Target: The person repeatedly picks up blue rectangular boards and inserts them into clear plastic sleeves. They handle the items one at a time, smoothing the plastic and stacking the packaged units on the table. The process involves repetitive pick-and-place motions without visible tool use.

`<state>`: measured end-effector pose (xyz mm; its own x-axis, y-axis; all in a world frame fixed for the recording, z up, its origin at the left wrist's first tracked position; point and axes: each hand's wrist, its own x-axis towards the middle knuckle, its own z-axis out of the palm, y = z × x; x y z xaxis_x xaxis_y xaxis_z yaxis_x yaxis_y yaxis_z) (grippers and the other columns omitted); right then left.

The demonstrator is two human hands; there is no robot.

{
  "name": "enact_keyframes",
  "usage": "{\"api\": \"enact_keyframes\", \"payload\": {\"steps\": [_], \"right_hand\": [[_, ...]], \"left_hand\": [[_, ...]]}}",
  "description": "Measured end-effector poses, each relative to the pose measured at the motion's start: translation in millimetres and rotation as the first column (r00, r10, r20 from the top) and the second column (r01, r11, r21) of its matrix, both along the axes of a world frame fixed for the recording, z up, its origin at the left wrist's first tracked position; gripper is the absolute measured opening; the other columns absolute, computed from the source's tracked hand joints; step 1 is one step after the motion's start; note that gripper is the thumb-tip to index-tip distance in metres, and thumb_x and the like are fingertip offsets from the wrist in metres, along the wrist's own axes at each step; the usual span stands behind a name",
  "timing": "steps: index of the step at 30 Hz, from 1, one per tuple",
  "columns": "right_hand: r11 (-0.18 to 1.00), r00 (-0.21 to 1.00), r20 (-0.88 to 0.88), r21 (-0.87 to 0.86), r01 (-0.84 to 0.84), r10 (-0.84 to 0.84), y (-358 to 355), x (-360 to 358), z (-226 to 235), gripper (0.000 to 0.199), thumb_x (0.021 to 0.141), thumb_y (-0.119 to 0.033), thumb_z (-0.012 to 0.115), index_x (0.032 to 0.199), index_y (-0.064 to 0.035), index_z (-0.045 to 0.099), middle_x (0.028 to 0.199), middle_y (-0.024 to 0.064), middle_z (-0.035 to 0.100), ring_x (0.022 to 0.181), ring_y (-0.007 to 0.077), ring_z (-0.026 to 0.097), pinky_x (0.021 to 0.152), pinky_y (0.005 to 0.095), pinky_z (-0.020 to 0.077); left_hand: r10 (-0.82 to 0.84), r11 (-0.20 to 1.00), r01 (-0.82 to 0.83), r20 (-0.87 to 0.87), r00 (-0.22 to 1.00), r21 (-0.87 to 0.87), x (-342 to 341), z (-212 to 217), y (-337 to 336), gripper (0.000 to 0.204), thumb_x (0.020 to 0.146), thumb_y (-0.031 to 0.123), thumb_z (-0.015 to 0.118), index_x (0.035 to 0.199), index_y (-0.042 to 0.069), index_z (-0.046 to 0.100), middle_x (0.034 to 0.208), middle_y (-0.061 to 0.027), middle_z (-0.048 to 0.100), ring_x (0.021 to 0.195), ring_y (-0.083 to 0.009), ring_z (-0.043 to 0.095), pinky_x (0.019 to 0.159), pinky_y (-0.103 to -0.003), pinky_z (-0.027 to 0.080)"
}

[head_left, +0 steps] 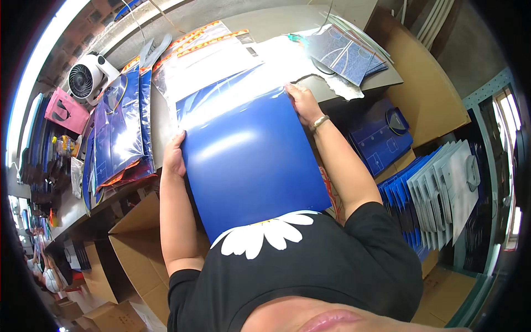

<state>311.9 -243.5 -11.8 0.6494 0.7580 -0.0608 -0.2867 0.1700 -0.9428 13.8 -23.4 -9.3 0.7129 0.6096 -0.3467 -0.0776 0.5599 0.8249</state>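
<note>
A large flat glossy blue panel (249, 160) lies tilted between my hands, its near edge against my shirt. My left hand (175, 156) is closed on its left edge, fingers mostly hidden beneath. My right hand (302, 103) pinches it near the far right corner, thumb on top. Clear plastic film (191, 105) covers or encloses the panel's far end; glare hides exactly how. Just beyond, clear plastic bags (204, 44) with orange printed strips lie stacked on the grey table (287, 21).
At left on the table are packed blue cases (119, 127), a white fan (86, 77) and a pink bag (67, 109). Grey and blue handled cases (442, 191) stand at right, below another blue case (381, 135). Open cardboard boxes (141, 254) sit at lower left.
</note>
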Motion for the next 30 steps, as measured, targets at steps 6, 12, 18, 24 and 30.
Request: {"api": "enact_keyframes", "payload": {"steps": [6, 12, 18, 24, 30], "right_hand": [[0.957, 0.954, 0.284, -0.289, -0.014, 0.100, -65.5, -49.9, 19.4, 0.038, 0.096, -0.030, 0.048, 0.065, -0.0083, 0.054, 0.056, -0.0040, 0.047, 0.048, 0.0042, 0.039, 0.045, 0.0204, 0.0307], [0.945, 0.919, -0.281, -0.097, -0.313, 0.276, -106.4, -64.5, 9.3, 0.035, 0.095, -0.035, 0.049, 0.093, -0.0039, 0.063, 0.076, 0.0047, 0.064, 0.058, 0.0093, 0.057, 0.052, 0.0197, 0.0435], [0.963, 0.850, -0.466, 0.018, -0.268, 0.245, -27.4, -38.2, 0.5, 0.032, 0.094, -0.026, 0.052, 0.106, 0.0040, 0.056, 0.092, 0.0092, 0.065, 0.074, 0.0139, 0.065, 0.065, 0.0280, 0.0549], [0.900, 0.825, -0.441, -0.082, -0.429, 0.353, -123.6, -109.7, 24.2, 0.037, 0.087, -0.016, 0.061, 0.119, 0.0036, 0.054, 0.111, 0.0088, 0.061, 0.101, 0.0152, 0.058, 0.092, 0.0309, 0.0449], [0.843, 0.898, -0.244, -0.321, -0.431, 0.366, -134.1, -80.3, -2.2, 0.023, 0.086, -0.021, 0.063, 0.088, 0.0016, 0.065, 0.078, 0.0053, 0.066, 0.070, 0.0101, 0.061, 0.068, 0.0256, 0.0500]], "left_hand": [[-0.037, 0.993, 0.031, 0.050, 0.998, 0.114, -36.2, 41.8, -59.8, 0.038, 0.094, 0.014, 0.043, 0.128, -0.004, 0.044, 0.117, -0.0126, 0.057, 0.103, -0.0200, 0.058, 0.090, -0.033, 0.046], [-0.135, 0.989, 0.133, -0.029, 0.990, -0.058, -83.6, 10.8, -81.6, 0.048, 0.098, 0.034, 0.036, 0.132, -0.001, 0.042, 0.124, -0.0090, 0.056, 0.110, -0.0197, 0.055, 0.094, -0.033, 0.042], [-0.097, 0.985, 0.088, -0.053, 0.994, -0.149, -39.1, -1.9, -35.2, 0.043, 0.096, 0.035, 0.043, 0.115, -0.003, 0.052, 0.105, -0.0141, 0.063, 0.091, -0.0207, 0.063, 0.081, -0.034, 0.051], [-0.156, 0.983, 0.179, -0.302, 0.941, 0.050, -104.3, 30.3, -141.1, 0.047, 0.083, 0.019, 0.066, 0.121, -0.002, 0.050, 0.111, -0.0109, 0.061, 0.097, -0.0187, 0.060, 0.089, -0.034, 0.046], [-0.010, 1.000, 0.010, 0.016, 1.000, 0.002, -102.2, 26.4, -159.8, 0.044, 0.085, 0.004, 0.058, 0.126, 0.001, 0.045, 0.115, -0.0111, 0.059, 0.103, -0.0224, 0.058, 0.092, -0.037, 0.045]]}}
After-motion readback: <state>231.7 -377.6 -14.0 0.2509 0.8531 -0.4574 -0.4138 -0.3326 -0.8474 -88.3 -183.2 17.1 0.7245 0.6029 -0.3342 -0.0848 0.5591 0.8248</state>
